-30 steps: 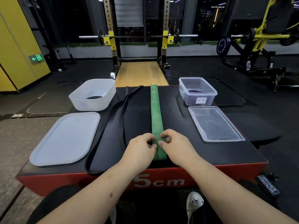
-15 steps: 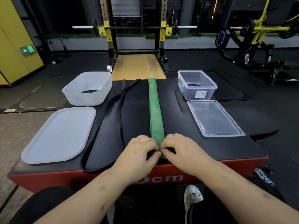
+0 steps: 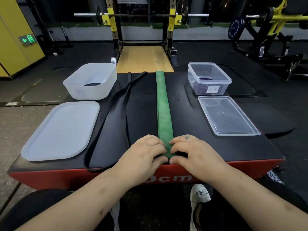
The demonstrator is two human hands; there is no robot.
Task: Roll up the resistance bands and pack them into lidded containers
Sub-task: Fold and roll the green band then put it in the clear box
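My left hand [image 3: 143, 152] and right hand [image 3: 191, 152], fingers [image 3: 176, 143] curled, pinch the near end of the flat green rubber resistance band [image 3: 164, 110]; its long axis runs straight away from them across the black tabletop [image 3: 183, 122] to the far edge.

Dim gym, overhead light on my feed.
I see soft sheen on the platform [image 3: 241, 147] and clear lid [image 3: 228, 116], dark background, strong wide-angle bending at edges, centre sharp.

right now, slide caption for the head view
Left hand and right hand pinch the near end of the green resistance band
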